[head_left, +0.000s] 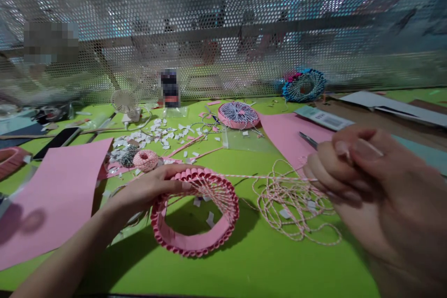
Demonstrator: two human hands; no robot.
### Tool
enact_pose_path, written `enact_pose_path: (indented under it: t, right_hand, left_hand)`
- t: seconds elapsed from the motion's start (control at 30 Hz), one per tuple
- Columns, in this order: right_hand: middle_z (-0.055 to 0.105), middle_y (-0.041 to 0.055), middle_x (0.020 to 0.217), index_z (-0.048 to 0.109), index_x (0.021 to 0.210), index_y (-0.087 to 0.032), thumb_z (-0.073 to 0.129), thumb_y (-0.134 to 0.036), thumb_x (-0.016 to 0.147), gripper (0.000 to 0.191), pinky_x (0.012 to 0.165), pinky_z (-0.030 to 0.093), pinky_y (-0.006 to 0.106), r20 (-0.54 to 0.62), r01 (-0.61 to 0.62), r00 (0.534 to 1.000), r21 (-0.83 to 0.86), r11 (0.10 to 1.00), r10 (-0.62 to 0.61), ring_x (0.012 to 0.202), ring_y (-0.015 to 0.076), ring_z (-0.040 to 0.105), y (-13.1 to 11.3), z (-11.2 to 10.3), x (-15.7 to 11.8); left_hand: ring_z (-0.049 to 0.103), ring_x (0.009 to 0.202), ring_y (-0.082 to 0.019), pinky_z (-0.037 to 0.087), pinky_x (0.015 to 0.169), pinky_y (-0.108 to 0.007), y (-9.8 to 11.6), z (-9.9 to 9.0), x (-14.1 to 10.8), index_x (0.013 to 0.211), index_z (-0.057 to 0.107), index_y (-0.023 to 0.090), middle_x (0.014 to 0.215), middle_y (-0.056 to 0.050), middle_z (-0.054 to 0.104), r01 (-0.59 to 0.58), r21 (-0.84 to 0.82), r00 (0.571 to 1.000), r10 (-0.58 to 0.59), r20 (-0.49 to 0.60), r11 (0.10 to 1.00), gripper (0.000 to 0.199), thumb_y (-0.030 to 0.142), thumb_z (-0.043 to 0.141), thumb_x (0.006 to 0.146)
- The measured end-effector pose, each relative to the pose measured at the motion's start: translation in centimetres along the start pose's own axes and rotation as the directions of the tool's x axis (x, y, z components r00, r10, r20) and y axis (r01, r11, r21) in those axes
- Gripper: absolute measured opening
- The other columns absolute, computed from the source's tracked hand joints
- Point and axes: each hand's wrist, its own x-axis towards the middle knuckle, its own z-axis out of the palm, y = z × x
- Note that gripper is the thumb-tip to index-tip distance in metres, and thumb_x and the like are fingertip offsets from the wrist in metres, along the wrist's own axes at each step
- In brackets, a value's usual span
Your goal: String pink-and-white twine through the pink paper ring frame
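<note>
A pink paper ring (pixel 185 242) with a scalloped rim of rolled paper stands tilted on the green table. Strands of pink-and-white string fan across its upper right part. My left hand (pixel 167 179) grips the ring at its upper left, fingers over the rim. From the ring's top a taut length of string (pixel 244 176) runs right to my right hand (pixel 352 167), which is closed on it. Something slim and dark-tipped, perhaps scissors or a pen (pixel 307 139), shows just behind the right fingers. Below the taut length lies a loose tangle of the same string (pixel 293 205).
Pink paper sheets (pixel 63 186) lie left and right. White paper scraps (pixel 157 132), a pink string ball (pixel 145 160) and a finished woven disc (pixel 239 115) sit farther back. A blue woven ring (pixel 304 86) leans near the perforated screen (pixel 223 32). A phone (pixel 57 143) and small fan (pixel 125 102) are left.
</note>
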Motion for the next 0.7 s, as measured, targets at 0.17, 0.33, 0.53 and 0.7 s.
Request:
enact_pose_path:
  t: [0.17, 0.33, 0.53, 0.7]
  right_hand:
    - [0.035, -0.0043, 0.050, 0.052, 0.064, -0.018, 0.051, -0.018, 0.073, 0.009, 0.035, 0.014, 0.025, -0.077, 0.110, 0.990, -0.094, 0.989, -0.118, 0.037, 0.0048, 0.027, -0.4, -0.8, -0.3]
    - [0.038, -0.0031, 0.049, 0.055, 0.065, -0.019, 0.053, -0.018, 0.073, 0.008, 0.034, 0.013, 0.027, -0.126, 0.191, 0.968, -0.176, 0.966, -0.215, 0.036, 0.0056, 0.028, -0.7, -1.1, -0.3]
    - [0.036, -0.0041, 0.047, 0.055, 0.065, -0.019, 0.053, -0.018, 0.072, 0.007, 0.034, 0.012, 0.028, -0.145, 0.245, 0.951, -0.186, 0.952, -0.273, 0.034, 0.0055, 0.026, -0.8, -1.4, 0.0]
    - [0.037, -0.0031, 0.053, 0.050, 0.066, -0.021, 0.050, -0.020, 0.074, 0.007, 0.035, 0.013, 0.029, -0.138, 0.253, 0.941, -0.317, 0.914, -0.308, 0.036, 0.0062, 0.027, -0.8, -2.1, 0.1]
  left_hand:
    - [0.058, 0.087, -0.016, 0.041, 0.082, -0.025, 0.1, 0.1, 0.0, 0.108, 0.054, 0.021, 0.094, -0.003, 0.064, -0.013, -0.022, 1.000, 0.013, -0.010, 1.000, 0.037, 0.019, 0.057, 0.071]
    - [0.058, 0.087, -0.015, 0.041, 0.081, -0.023, 0.2, 0.3, -0.1, 0.106, 0.055, 0.022, 0.094, -0.002, 0.064, -0.009, -0.035, 1.000, 0.009, -0.007, 0.999, 0.036, 0.019, 0.058, 0.070]
    - [0.059, 0.083, -0.016, 0.044, 0.079, -0.025, 0.3, 0.4, 0.0, 0.101, 0.059, 0.022, 0.089, -0.002, 0.065, 0.004, -0.063, 0.999, -0.007, -0.052, 0.998, 0.033, 0.020, 0.060, 0.067]
    - [0.058, 0.085, -0.016, 0.043, 0.080, -0.027, 0.2, 0.2, 0.1, 0.100, 0.059, 0.021, 0.094, -0.002, 0.063, 0.008, -0.032, 0.996, -0.011, -0.087, 0.999, 0.033, 0.020, 0.059, 0.067]
